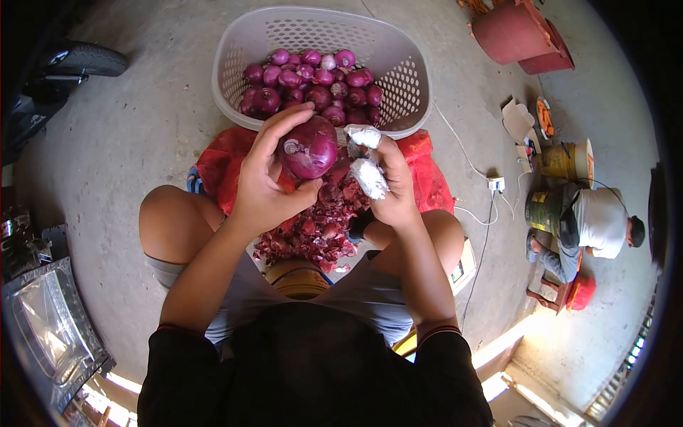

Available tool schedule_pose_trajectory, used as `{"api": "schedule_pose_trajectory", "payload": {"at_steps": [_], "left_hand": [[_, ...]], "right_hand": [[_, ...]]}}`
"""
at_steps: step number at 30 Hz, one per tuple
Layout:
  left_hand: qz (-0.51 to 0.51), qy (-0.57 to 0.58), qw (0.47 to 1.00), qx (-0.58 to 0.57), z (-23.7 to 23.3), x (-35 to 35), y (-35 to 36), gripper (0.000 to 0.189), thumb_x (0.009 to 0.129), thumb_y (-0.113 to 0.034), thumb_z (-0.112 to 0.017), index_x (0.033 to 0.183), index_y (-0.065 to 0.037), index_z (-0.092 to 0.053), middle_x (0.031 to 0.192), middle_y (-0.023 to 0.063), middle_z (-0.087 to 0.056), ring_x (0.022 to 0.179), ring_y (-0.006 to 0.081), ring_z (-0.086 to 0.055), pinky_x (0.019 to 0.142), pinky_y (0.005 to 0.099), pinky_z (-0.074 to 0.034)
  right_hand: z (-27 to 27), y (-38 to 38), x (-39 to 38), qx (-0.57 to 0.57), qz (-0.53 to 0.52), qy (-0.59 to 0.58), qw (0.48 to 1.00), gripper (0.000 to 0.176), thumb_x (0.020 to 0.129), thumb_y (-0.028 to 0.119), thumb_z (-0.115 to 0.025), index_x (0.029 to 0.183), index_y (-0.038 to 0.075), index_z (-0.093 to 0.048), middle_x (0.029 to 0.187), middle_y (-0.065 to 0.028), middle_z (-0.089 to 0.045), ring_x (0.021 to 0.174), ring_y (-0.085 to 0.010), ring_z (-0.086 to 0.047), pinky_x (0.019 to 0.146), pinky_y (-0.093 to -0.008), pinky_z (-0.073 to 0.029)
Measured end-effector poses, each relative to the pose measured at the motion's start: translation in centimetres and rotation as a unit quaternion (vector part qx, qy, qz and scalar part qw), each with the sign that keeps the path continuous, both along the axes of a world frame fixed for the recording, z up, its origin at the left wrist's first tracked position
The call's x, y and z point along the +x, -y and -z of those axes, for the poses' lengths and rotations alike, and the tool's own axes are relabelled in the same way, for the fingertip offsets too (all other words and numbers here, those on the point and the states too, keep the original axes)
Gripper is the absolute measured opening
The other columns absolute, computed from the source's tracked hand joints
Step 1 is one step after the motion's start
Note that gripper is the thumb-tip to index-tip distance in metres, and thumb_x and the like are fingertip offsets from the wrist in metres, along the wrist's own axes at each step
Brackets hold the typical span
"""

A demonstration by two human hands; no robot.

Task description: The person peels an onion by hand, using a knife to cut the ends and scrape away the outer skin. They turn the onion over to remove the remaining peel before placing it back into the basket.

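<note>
My left hand (267, 167) is closed around a large red onion (310, 147), its purple skin shiny and its pale, papery end facing me. Close to the onion's right side is my right hand (390, 178), with white, foil-like wrapping (369, 178) on its thumb and a forefinger. Its fingers are curled inward, and whatever they may hold is too small or hidden to name. Beneath both hands, a heap of dark red onion skins (313, 238) lies between my legs, on and around a red mesh sack (427, 171).
A grey perforated basket (231, 46) of red onions stands ahead. A yellowish bucket (297, 279) is between my thighs. On the right are cables, a power strip (496, 184), buckets (558, 161), red tubs (512, 32) and a seated person (597, 220). A motorbike wheel (89, 59) is at left.
</note>
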State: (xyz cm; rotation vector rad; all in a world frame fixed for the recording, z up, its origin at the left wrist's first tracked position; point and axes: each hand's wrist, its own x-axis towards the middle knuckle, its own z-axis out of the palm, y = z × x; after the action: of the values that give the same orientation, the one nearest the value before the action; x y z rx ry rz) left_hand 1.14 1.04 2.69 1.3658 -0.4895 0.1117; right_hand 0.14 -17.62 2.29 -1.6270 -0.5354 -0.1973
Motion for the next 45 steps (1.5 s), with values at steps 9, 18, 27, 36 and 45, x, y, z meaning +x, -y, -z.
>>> {"api": "schedule_pose_trajectory", "payload": {"at_steps": [9, 18, 27, 36, 45], "left_hand": [[0.040, -0.054, 0.996, -0.051, 0.0, -0.1, 0.0, 0.073, 0.064, 0.012, -0.062, 0.133, 0.001, -0.039, 0.137, 0.0128, -0.039, 0.125, 0.0198, -0.042, 0.102, 0.0328, -0.037], [0.088, -0.123, 0.981, -0.118, -0.2, -0.4, 0.0, 0.073, 0.069, 0.013, -0.063, 0.136, 0.003, -0.034, 0.137, 0.0133, -0.039, 0.121, 0.0174, -0.045, 0.100, 0.0315, -0.039], [-0.016, 0.011, 0.998, 0.068, -0.2, 0.0, 0.0, 0.072, 0.061, 0.009, -0.064, 0.129, -0.003, -0.045, 0.133, 0.0116, -0.045, 0.121, 0.0233, -0.047, 0.101, 0.0351, -0.038], [-0.101, 0.129, 0.960, 0.228, -1.6, 0.0, -0.1, 0.064, 0.059, 0.004, -0.067, 0.121, -0.005, -0.053, 0.125, 0.0129, -0.050, 0.116, 0.0297, -0.050, 0.096, 0.0371, -0.042], [-0.108, 0.146, 0.952, 0.246, -1.7, 0.1, -0.3, 0.064, 0.058, 0.005, -0.066, 0.120, -0.005, -0.054, 0.125, 0.0128, -0.050, 0.113, 0.0299, -0.052, 0.093, 0.0370, -0.044]], "right_hand": [[-0.1, 0.4, -0.5, -0.065, -0.045, -0.117, 0.990, 0.054, 0.084, 0.005, -0.061, 0.131, 0.005, -0.034, 0.088, -0.0088, -0.061, 0.076, -0.0130, -0.056, 0.070, -0.0265, -0.041], [0.6, -0.3, 0.1, -0.042, -0.030, -0.017, 0.999, 0.051, 0.084, 0.003, -0.061, 0.129, 0.003, -0.037, 0.117, -0.0141, -0.057, 0.092, -0.0196, -0.062, 0.084, -0.0304, -0.046], [-1.0, 0.9, -0.4, -0.095, -0.017, -0.096, 0.991, 0.056, 0.082, 0.007, -0.064, 0.130, 0.004, -0.036, 0.082, -0.0112, -0.063, 0.074, -0.0186, -0.060, 0.073, -0.0284, -0.045], [-0.2, 0.9, -0.3, -0.152, -0.009, -0.083, 0.985, 0.058, 0.078, 0.010, -0.066, 0.130, 0.005, -0.038, 0.065, -0.0107, -0.054, 0.059, -0.0241, -0.052, 0.060, -0.0311, -0.042], [-0.3, 0.6, -0.1, -0.063, -0.020, -0.107, 0.992, 0.050, 0.079, 0.003, -0.062, 0.126, 0.005, -0.045, 0.087, -0.0114, -0.062, 0.077, -0.0197, -0.059, 0.074, -0.0282, -0.045]]}}
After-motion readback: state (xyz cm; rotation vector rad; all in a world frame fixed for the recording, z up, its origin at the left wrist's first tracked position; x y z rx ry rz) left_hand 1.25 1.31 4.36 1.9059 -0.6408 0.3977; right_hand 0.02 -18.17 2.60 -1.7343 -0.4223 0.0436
